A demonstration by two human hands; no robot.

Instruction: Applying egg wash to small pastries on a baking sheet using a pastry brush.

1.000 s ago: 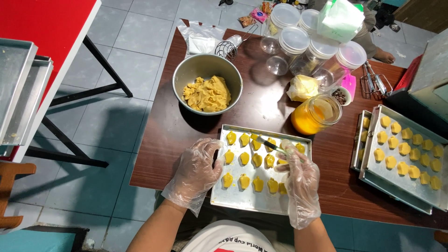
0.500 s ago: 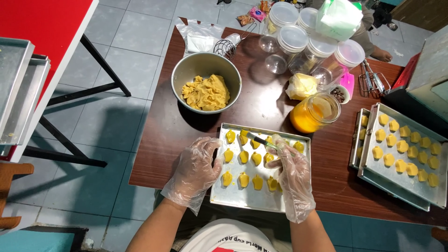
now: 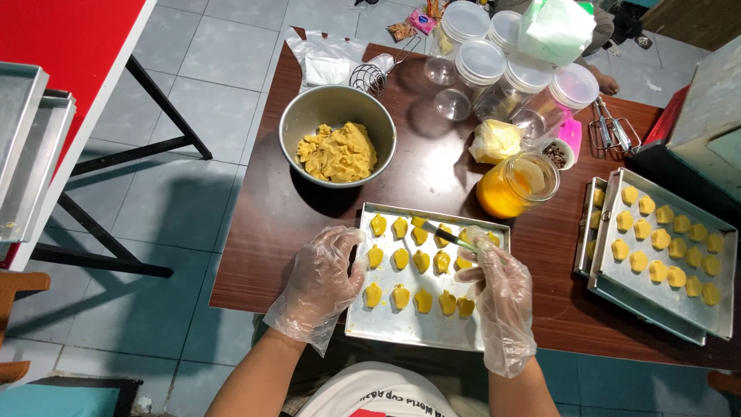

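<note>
A metal baking tray (image 3: 386, 328) lies on the brown table in front of me with several small yellow shaped dough pieces (image 3: 421, 261) in rows. My left hand (image 3: 323, 278), in a clear plastic glove, rests on the tray's left edge. My right hand (image 3: 498, 289), also gloved, holds a thin green-handled brush (image 3: 446, 237) whose tip reaches over the pieces in the upper middle of the tray.
A metal bowl of yellow dough (image 3: 337, 147) sits behind the tray. A jar of orange liquid (image 3: 515, 185), lidded clear jars (image 3: 502, 73) and a whisk (image 3: 370, 76) stand further back. A second tray of glazed pieces (image 3: 668, 251) is at right. A red table (image 3: 69, 54) stands left.
My right hand has shifted slightly left and up, carrying the brush tip from the tray's right part toward its upper middle. My left hand stays on the tray's edge.
</note>
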